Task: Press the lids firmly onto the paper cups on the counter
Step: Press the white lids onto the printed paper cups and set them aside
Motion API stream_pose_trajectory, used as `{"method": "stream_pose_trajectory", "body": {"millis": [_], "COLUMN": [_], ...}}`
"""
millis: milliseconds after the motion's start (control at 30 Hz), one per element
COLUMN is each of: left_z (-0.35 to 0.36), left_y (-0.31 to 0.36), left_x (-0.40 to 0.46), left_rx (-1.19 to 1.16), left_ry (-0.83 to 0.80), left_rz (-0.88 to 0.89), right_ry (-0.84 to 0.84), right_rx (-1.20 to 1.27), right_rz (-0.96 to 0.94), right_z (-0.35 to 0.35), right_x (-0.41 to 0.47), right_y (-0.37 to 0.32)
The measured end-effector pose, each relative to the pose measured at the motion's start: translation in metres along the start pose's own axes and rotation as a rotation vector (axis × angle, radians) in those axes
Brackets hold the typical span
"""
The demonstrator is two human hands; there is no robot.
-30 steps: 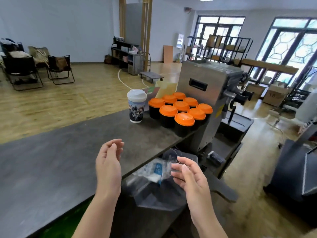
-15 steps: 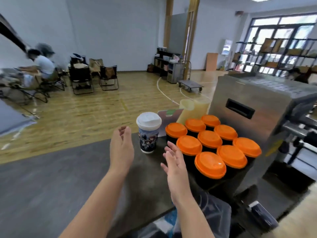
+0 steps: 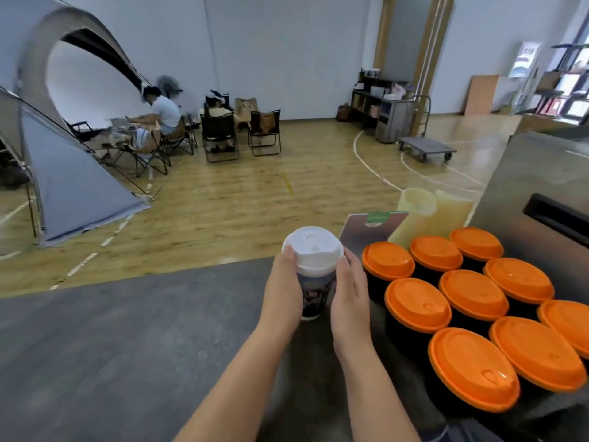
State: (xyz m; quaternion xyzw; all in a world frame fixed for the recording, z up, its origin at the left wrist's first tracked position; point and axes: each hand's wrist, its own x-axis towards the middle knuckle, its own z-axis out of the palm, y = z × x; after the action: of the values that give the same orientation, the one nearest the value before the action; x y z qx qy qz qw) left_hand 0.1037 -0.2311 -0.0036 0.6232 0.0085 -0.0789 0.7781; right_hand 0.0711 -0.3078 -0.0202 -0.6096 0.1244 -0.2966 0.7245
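Observation:
A tall printed paper cup (image 3: 316, 291) with a white lid (image 3: 312, 247) stands on the dark grey counter (image 3: 127, 346), near its far edge. My left hand (image 3: 283, 290) holds the cup's left side and my right hand (image 3: 350, 290) holds its right side. Both thumbs reach up to just under the lid's rim. My fingers go behind the cup and are hidden. Right of it stand several black cups with orange lids (image 3: 417, 304), packed close together.
A steel machine (image 3: 541, 173) rises at the right behind the orange-lidded cups. A small sign card (image 3: 363, 228) and pale yellow cup stacks (image 3: 424, 215) stand at the counter's far edge. Beyond are wooden floor, folding chairs, a seated person (image 3: 162, 110) and a grey tent (image 3: 73, 186).
Both hands moved forward from open in the air and closed around the white-lidded cup. The view has swung left and come closer to the cups.

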Motion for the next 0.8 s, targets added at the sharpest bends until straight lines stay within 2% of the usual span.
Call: {"method": "stream_pose_trajectory", "body": {"millis": [67,200,400,667,800], "left_z": [-0.02,-0.069,-0.125,-0.155,-0.149], "left_y": [0.011,0.021,0.019,0.025,0.019], "left_x": [-0.023,-0.067,-0.093,-0.089,-0.087], "left_rx": [0.014,-0.115,-0.181,-0.022,0.026], "left_ry": [0.035,0.138,0.341,0.192,0.205], "left_rz": [0.025,0.043,0.137,0.284,0.406], "right_ry": [-0.025,-0.115,-0.249,-0.198,-0.187], "right_rx": [0.047,0.087,0.025,0.007,-0.001], "right_rz": [0.006,0.012,-0.081,-0.122,-0.122], "right_z": [0.013,0.047,0.095,0.1,0.101], "right_x": [-0.02,-0.068,-0.121,-0.125,-0.127], "right_y": [-0.002,-0.002,0.004,-0.004,0.001]}}
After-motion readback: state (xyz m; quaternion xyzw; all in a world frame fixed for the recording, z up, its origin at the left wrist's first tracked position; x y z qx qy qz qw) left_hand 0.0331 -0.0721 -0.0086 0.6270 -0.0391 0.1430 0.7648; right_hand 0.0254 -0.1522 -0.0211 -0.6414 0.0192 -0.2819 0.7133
